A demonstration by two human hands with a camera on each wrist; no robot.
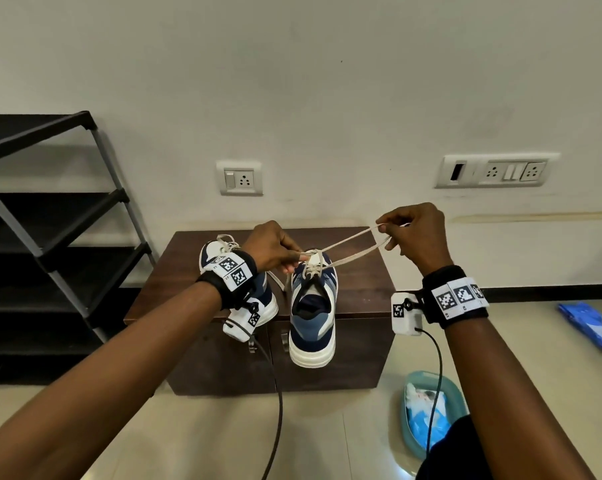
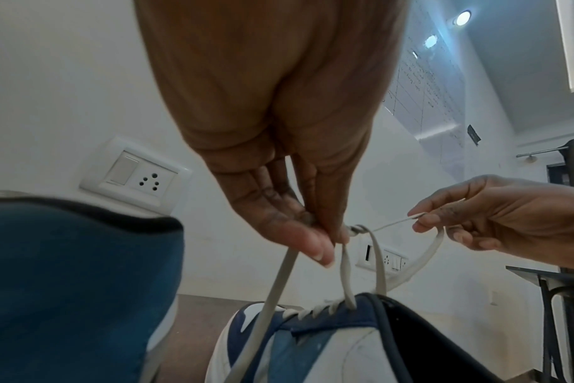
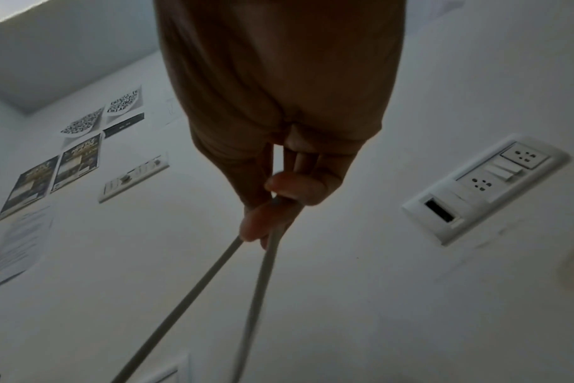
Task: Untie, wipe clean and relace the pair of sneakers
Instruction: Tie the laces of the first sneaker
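Observation:
Two navy, blue and white sneakers stand on a low brown cabinet (image 1: 361,289). The right sneaker (image 1: 312,320) points away from me, heel toward the front edge. Its beige lace (image 1: 348,245) is crossed in a knot (image 2: 357,229) above the tongue. My left hand (image 1: 285,259) pinches the lace at that knot. My right hand (image 1: 393,233) pinches a loop of the same lace, pulled taut up and to the right (image 3: 266,233). The left sneaker (image 1: 220,254) is mostly hidden behind my left wrist; its laces look tied.
A black shoe rack (image 1: 50,220) stands left of the cabinet. A teal basin (image 1: 431,407) holding blue and white cloths sits on the floor at right, with a blue packet (image 1: 593,323) farther right. Wall sockets (image 1: 240,178) are behind. Camera cables hang from both wrists.

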